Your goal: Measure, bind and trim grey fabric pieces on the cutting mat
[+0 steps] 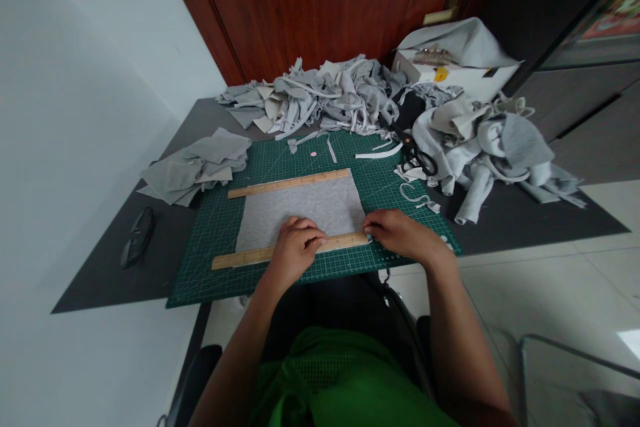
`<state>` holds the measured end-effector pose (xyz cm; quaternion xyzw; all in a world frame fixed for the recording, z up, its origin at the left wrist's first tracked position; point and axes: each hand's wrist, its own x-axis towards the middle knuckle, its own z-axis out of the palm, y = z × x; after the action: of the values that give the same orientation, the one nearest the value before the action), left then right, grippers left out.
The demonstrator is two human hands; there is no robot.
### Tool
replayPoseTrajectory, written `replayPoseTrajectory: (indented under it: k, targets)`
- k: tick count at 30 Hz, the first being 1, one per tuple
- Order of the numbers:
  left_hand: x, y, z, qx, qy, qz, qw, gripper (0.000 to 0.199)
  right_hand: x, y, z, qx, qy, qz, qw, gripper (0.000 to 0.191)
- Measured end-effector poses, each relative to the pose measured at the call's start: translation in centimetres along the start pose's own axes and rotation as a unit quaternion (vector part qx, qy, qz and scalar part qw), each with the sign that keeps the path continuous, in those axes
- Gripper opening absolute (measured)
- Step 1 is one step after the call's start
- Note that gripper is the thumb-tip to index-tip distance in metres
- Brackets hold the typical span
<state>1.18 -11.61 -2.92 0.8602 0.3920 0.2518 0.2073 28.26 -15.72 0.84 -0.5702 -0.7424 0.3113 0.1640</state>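
Cloth (305, 203): on mat (197, 280), partly under near ruler (245, 258); prob. light, limp; grip at edges. L hand (299, 241): fingers bent onto ruler. R hand (393, 228): fingertips bunched, ruler's right end; can't tell if pinching.

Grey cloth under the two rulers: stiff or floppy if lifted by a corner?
The grey cloth is probably floppy: similar grey scraps behind it crumple and drape. Likely light, since it looks thin and lies flat on the green mat. Pushed, it may bunch between the far ruler and near ruler.
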Motion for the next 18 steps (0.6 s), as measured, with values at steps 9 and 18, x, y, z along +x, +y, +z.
replayPoseTrajectory:
  k: [9,18]
  targets:
    - [-0.01,0.05,-0.12,0.008,-0.013,-0.011,1.0,0.014,-0.04,0.3,0.17,-0.016,-0.023,0.008,1.0,0.026]
    - [0.02,0.2,-0.18,0.002,-0.011,-0.017,1.0,0.015,-0.45,-0.28,-0.21,0.003,-0.053,0.014,0.998,0.026]
